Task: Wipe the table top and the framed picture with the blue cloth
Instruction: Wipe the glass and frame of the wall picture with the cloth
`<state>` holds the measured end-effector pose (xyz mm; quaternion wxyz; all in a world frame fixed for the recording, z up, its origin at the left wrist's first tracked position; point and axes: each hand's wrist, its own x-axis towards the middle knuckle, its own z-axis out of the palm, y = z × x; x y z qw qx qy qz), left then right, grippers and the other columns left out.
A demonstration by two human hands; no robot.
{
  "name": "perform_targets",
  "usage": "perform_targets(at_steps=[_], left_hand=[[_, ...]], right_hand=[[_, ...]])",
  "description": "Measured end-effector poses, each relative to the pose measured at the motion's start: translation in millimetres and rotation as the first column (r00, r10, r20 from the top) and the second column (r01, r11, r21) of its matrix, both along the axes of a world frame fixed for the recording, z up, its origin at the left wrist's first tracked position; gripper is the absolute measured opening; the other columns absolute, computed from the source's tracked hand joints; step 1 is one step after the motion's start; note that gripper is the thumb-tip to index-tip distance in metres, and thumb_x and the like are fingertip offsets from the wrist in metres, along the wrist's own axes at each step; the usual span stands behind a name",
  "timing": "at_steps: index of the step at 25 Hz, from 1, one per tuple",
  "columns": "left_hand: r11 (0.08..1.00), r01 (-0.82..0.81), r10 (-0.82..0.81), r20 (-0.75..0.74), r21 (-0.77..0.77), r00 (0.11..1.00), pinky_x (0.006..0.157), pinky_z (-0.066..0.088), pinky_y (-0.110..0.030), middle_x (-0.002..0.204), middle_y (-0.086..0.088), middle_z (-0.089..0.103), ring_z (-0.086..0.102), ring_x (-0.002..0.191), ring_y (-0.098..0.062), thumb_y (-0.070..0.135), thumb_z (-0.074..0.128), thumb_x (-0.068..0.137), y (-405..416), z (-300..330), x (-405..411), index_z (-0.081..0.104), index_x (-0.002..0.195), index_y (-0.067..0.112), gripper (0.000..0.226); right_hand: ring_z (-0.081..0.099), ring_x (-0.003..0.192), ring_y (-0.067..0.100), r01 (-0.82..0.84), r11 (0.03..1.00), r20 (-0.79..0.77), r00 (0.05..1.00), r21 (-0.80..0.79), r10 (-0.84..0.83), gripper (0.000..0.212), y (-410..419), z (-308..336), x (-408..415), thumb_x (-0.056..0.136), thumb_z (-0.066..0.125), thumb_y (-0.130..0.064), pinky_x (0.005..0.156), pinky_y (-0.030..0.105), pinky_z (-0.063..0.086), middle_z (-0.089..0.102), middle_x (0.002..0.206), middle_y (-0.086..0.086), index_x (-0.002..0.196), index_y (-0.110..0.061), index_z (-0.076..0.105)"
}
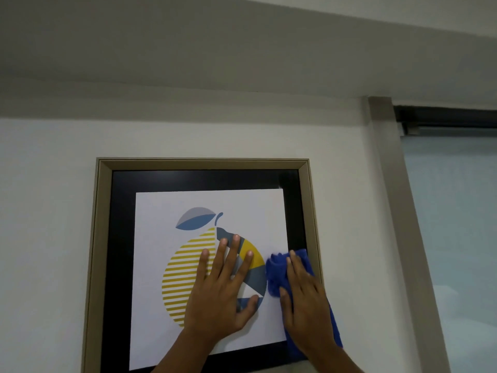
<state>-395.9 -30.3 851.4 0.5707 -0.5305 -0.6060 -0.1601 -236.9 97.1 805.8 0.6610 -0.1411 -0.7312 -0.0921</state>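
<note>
Wall point(48, 184) comes first on the left, bare and pale, and on it hangs the framed picture point(103, 238), its beige frame around a dark mat and a lemon print. Left hand point(223, 289) lies flat on the glazing, fingers spread wide and gripping nothing, seemingly steadying the frame. Just beside it, the right hand point(304, 297) presses the blue cloth point(274, 273) against the print's right edge, fingers extended over the bunched fabric, pinning rather than clenching it. That cloth looks soft and limp, best held under a flat palm. The picture probably hangs loosely with a fragile, slippery face, so light pressure suits. A window point(457, 211) stands furthest right.
</note>
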Motion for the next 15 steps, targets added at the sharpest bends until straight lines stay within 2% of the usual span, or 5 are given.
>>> perform_targets(at_steps=[2, 5, 8, 10, 15], left_hand=[[1.000, 0.013, -0.013, 0.004, 0.006, 1.000, 0.122, 0.010, -0.059, 0.168, -0.011, 0.019, 0.016, 0.155, -0.036, 0.074, 0.035, 0.092, 1.2, 0.0, -0.9, 0.028, 0.158, 0.022, 0.084], [0.999, 0.028, -0.028, -0.020, 0.028, 0.999, 0.124, 0.008, -0.059, 0.170, -0.012, 0.014, 0.012, 0.155, -0.036, 0.072, 0.036, 0.093, 2.1, -2.1, -5.5, 0.026, 0.159, 0.021, 0.084], [0.998, 0.035, -0.033, -0.058, 0.043, 0.998, 0.124, 0.006, -0.058, 0.170, -0.014, 0.013, 0.010, 0.156, -0.036, 0.067, 0.042, 0.092, 0.2, -1.2, -4.6, 0.029, 0.159, 0.018, 0.083], [0.998, 0.041, -0.038, -0.069, 0.050, 0.997, 0.124, 0.008, -0.059, 0.169, -0.016, 0.015, 0.010, 0.156, -0.036, 0.065, 0.046, 0.091, -0.3, -2.7, -5.9, 0.030, 0.158, 0.017, 0.084], [0.999, 0.023, -0.019, -0.087, 0.045, 0.996, 0.124, 0.009, -0.060, 0.169, -0.016, 0.012, 0.009, 0.156, -0.037, 0.065, 0.038, 0.094, 4.0, -10.3, -6.9, 0.023, 0.160, 0.017, 0.083]], right_hand=[[0.056, 0.125, 0.032, -0.051, 0.997, 0.022, 0.998, -0.057, 0.053, 0.058, -1.3, 31.5, 4.4, 0.103, 0.031, -0.044, 0.101, 0.048, 0.047, 0.052, 0.144, 0.013, 0.147, -0.008, 0.031], [0.055, 0.124, 0.033, -0.037, 0.992, -0.052, 0.998, -0.123, 0.031, 0.054, -6.6, 111.8, -1.3, 0.098, 0.044, -0.027, 0.102, 0.049, 0.045, 0.050, 0.145, 0.015, 0.147, -0.004, 0.037], [0.048, 0.132, 0.033, 0.105, 0.993, -0.004, 0.994, 0.053, -0.105, 0.050, -10.3, 173.6, -4.9, 0.097, 0.047, -0.021, 0.097, 0.046, 0.045, 0.048, 0.147, 0.016, 0.142, -0.001, 0.045], [0.045, 0.136, 0.031, 0.131, 0.981, 0.025, 0.990, 0.143, -0.136, 0.049, -3.5, 173.9, -7.6, 0.096, 0.050, -0.020, 0.097, 0.046, 0.045, 0.047, 0.148, 0.015, 0.142, -0.002, 0.045], [0.038, 0.140, 0.029, -0.065, 0.997, -0.165, 0.984, -0.033, 0.058, 0.058, 4.2, 87.9, -23.1, 0.100, 0.045, -0.027, 0.108, 0.048, 0.037, 0.033, 0.157, 0.011, 0.151, -0.009, 0.026]])
